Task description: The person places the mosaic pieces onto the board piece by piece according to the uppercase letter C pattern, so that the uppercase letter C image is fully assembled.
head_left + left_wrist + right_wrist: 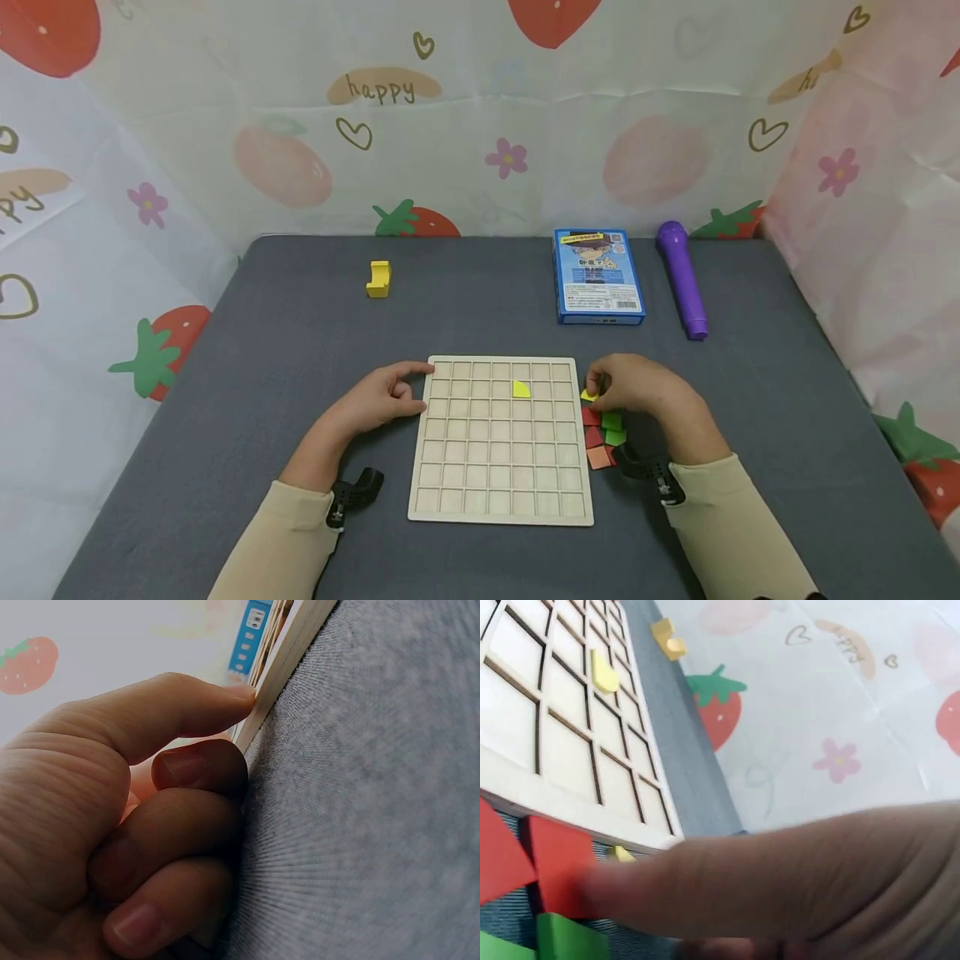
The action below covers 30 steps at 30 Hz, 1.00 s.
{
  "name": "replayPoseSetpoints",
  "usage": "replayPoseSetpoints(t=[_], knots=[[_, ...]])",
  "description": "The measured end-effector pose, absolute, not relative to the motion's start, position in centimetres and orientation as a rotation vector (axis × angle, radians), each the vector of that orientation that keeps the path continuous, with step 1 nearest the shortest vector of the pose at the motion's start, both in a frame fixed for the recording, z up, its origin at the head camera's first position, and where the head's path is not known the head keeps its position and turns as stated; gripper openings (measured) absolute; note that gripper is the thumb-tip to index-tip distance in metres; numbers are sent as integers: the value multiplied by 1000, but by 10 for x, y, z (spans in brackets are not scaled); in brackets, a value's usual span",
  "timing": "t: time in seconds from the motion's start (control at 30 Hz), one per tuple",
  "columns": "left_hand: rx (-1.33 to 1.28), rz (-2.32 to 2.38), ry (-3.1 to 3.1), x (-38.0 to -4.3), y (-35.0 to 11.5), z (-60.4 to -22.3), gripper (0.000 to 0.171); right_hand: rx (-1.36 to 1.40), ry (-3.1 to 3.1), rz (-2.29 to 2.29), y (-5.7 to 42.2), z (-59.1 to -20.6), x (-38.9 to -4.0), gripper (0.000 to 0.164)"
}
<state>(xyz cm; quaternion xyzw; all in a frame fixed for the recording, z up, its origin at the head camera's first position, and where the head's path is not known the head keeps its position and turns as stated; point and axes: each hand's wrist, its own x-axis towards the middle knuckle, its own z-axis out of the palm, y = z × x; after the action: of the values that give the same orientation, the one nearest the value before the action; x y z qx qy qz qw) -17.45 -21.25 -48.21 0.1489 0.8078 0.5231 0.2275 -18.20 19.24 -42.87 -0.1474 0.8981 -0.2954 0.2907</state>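
A pale wooden grid board (501, 522) lies flat on the table. My left hand (384, 397) rests at its upper left, the forefinger reaching to the corner and the thumb (202, 705) pressing the side edge; the other fingers are bent in. One yellow quarter-round piece (521, 389) lies in a cell near the top. Just off the board's right side, my right hand (637, 384) pinches another yellow piece (587, 396), mostly hidden by the fingertips. Red tiles (592, 437) and green tiles (612, 422) lie under and beside that hand, along with an orange tile (597, 457).
Behind the board, a blue picture box (600, 275) stands to the right beside a purple microphone-shaped object (682, 279). A small yellow notched block (378, 279) is at the back left. Patterned cloth (450, 125) encloses the grey table (315, 325) at the back and sides.
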Motion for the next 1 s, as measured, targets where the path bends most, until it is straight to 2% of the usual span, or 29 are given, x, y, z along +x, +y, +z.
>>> replayPoseSetpoints(t=[0.17,0.37,0.67,1.0], knots=[[413,1435,2242,-175,-212,-483,64,-378,2353,-742,190,-429,-180,17],[414,1422,2252,-176,-212,-484,64,-315,2477,-611,186,-427,-180,12],[423,1426,2248,-175,-212,-484,63,-322,2591,-508,189,-427,-185,23],[405,1420,2251,-175,-213,-482,62,-381,2708,-823,188,-407,-180,24]])
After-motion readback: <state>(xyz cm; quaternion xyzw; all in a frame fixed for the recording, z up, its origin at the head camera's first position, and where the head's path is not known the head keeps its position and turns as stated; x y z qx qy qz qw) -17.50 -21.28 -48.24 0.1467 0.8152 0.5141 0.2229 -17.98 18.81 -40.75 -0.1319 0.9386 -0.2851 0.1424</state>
